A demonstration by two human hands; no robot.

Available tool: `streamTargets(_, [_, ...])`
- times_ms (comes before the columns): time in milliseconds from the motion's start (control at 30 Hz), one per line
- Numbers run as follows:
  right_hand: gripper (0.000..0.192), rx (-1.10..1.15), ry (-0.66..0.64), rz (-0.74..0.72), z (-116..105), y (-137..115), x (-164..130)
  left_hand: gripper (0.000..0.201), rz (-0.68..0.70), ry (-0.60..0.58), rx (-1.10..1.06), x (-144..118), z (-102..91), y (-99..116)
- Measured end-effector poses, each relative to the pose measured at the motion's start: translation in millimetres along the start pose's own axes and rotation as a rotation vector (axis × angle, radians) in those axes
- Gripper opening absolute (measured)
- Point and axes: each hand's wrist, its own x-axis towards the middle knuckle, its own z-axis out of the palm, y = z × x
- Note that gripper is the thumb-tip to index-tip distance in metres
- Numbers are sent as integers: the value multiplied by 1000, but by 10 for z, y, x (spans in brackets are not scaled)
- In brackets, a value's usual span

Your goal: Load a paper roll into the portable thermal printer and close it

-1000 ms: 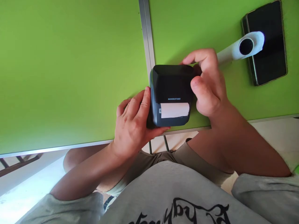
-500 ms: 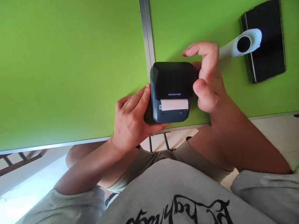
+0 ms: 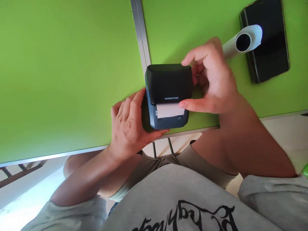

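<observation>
A label printer with a black lid and dark blue-grey body stands near the front edge of the green table. From its front slot a white paper label sticks out over the body. My left hand grips the printer, fingers along its left side and thumb across its front. Over the right part of the lid is my right hand, index fingertip at the back corner and thumb at the lid's front edge beside the label. Its other fingers curl by the printer's right side, partly hidden.
At the back right, a white paper roll tube stands in front of a black smartphone, overlapping it in view. A metal strip runs across the green table behind the printer. My legs are below the table edge.
My right hand has closed in from beside the printer, bringing its thumb and index finger onto the lid. The left hand keeps its hold. The whole view has shifted slightly.
</observation>
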Motion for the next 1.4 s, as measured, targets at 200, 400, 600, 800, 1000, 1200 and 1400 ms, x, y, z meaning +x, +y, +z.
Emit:
streamTargets(200, [38, -122, 282, -290, 125, -107, 64, 98, 2, 18, 1, -12, 20, -13])
streamTargets(400, [26, 15, 507, -252, 263, -217, 161, 102, 16, 24, 9, -28, 33, -47])
streamTargets(600, [47, -180, 583, -264, 315, -181, 226, 101, 48, 43, 18, -35, 41, -70])
streamTargets(800, [30, -473, 257, -131, 234, -336, 195, 101, 41, 49, 24, -34, 47, -57])
streamTargets(1000, [17, -852, -178, 210, 126, -624, 327, 98, 58, 51, 40, -24, 47, -53])
streamTargets(1200, [16, -816, -384, 215, 86, -773, 376, 98, 61, 45, 53, -5, 45, -52])
streamTargets(1400, [14, -620, -329, 222, 30, -810, 384, 97, 51, 31, 38, -12, 33, -34])
